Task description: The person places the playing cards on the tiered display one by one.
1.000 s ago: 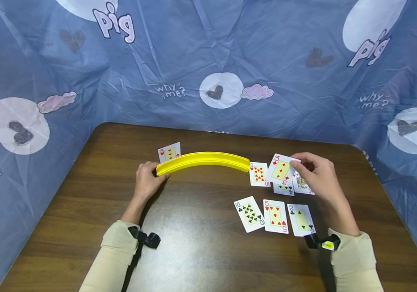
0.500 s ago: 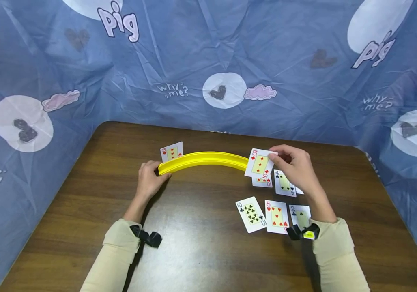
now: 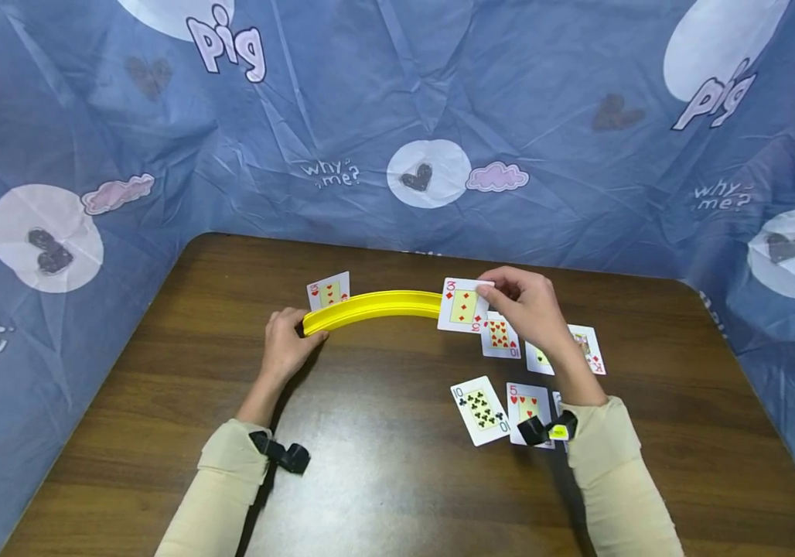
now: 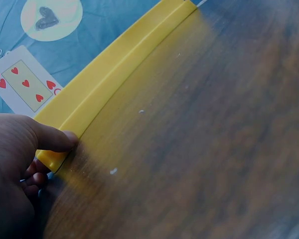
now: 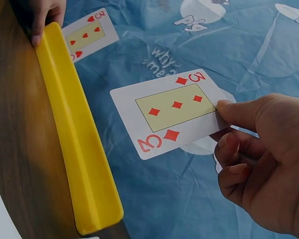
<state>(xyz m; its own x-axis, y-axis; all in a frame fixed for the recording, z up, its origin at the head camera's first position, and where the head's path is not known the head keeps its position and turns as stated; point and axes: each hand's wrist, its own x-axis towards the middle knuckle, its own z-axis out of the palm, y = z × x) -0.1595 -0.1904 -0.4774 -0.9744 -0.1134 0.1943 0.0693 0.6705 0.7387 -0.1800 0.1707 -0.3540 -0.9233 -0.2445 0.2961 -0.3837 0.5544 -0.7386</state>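
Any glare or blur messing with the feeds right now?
Head view: pale glare patch on the table between the arms; cards sharp. Left wrist view: far wood soft, and the left hand dark in shadow on the yellow card holder. Right wrist view: three of diamonds crisp, the right hand shaded.

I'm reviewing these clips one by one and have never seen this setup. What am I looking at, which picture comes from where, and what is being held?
There is no machine: a person works with two bare hands and wears three cameras. The wide picture comes from the head, looking down at a brown table with blue printed cloth behind it. The other two come from the wrists.

The left hand grips the left end of a curved yellow card holder, in which a three of hearts stands. The right hand pinches a three of diamonds near the holder's right end. More cards lie face up on the table, among them a ten of clubs and a ten of hearts.
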